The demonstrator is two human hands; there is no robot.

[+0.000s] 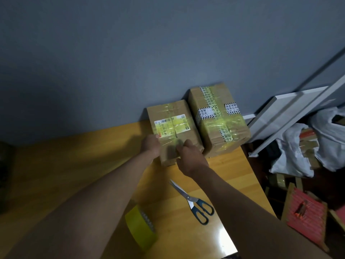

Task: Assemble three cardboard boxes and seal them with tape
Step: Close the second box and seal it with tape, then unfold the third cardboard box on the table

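Two closed cardboard boxes stand side by side at the back of the wooden table [93, 146], against the wall. The smaller box [173, 126] carries a shipping label and yellowish clear tape across its top. My left hand [152, 145] holds its near left corner, fingers over the top edge. My right hand [189, 155] grips its near right end, fingers curled on the taped top. The larger box [218, 116], to the right, is wrapped in printed striped tape and yellowish tape. A roll of yellowish tape [141, 228] with a toothed cutter lies near me.
Scissors [194, 202] with dark handles lie open on the table between my arms. Right of the table stand white boards [291, 113], white plastic bags [302, 146] with scraps, and a red ribbed panel [306, 214] on the floor. The grey wall is close behind the boxes.
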